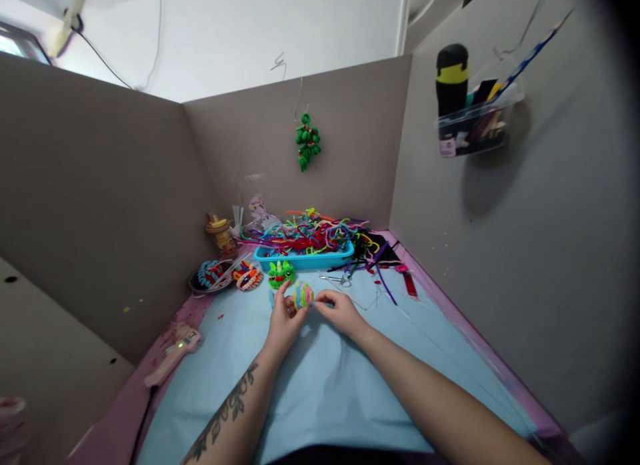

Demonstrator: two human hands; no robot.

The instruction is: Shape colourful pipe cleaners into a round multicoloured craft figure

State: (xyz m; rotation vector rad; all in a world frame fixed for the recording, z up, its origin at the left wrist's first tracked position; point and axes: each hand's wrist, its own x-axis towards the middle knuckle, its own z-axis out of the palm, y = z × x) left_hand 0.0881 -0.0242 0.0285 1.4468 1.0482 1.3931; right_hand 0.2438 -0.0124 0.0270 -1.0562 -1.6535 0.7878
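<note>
Between my hands is a small rounded piece striped in pink, yellow, green and blue, which looks like a coiled pipe-cleaner ball (303, 296). My left hand (287, 318) grips it from the left side, thumb below and fingers behind. At its right edge, my right hand (340, 311) has thumb and fingertips pinched together; whatever lies in that pinch is too small to make out. Just behind my left hand sits a green pipe-cleaner figure (281, 274) with eyes. Scissors (340, 279) lie on the cloth beyond my right hand.
A blue tray (305, 259) heaped with pipe cleaners (320, 235) stands at the back. Left of it are an orange piece (247, 276) and a dark bowl (213, 288). A pink glue gun (175, 355) with a cord lies at left. Grey panels (345, 145) enclose the table.
</note>
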